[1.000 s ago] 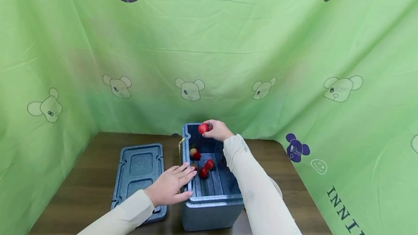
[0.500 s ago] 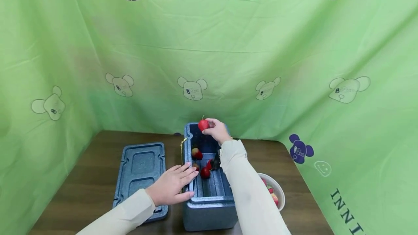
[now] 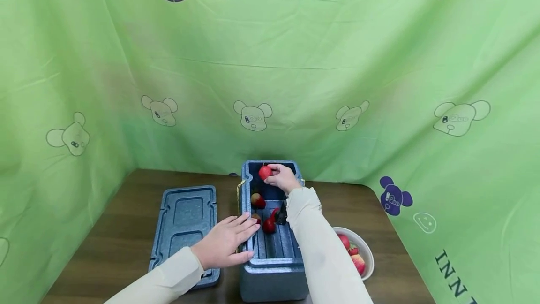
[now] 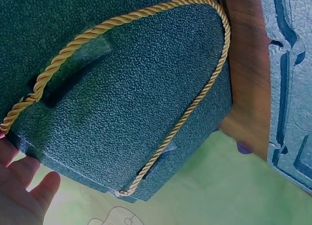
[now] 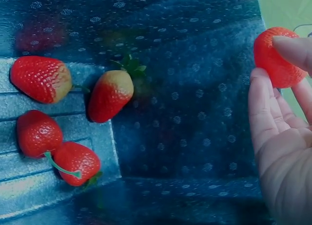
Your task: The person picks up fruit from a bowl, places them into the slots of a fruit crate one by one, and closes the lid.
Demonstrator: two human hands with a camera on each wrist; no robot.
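My right hand (image 3: 285, 178) pinches a red cherry (image 3: 265, 172) between thumb and fingers, over the far end of an open blue foam box (image 3: 276, 262). Its thin stem points up. On the box floor, in the right wrist view, lie two strawberries (image 5: 40, 79) with pale tops, and two red cherries (image 5: 39, 133) with a green stem across them. My left hand (image 3: 225, 242) rests with spread, straight fingers on the box's left rim. A gold rope handle (image 4: 180, 122) runs along the box's outer side in the left wrist view.
The box's blue lid (image 3: 187, 215) lies flat on the wooden table (image 3: 109, 238) to the left. A white bowl (image 3: 369, 262) with several red fruits stands at the right, partly behind my right sleeve. A green printed cloth (image 3: 291, 60) hangs behind and at the sides.
My right hand rises slightly with the cherry, then sinks a little lower into the far end of the box. The bowl has come into view beside the sleeve. My left hand stays on the rim.
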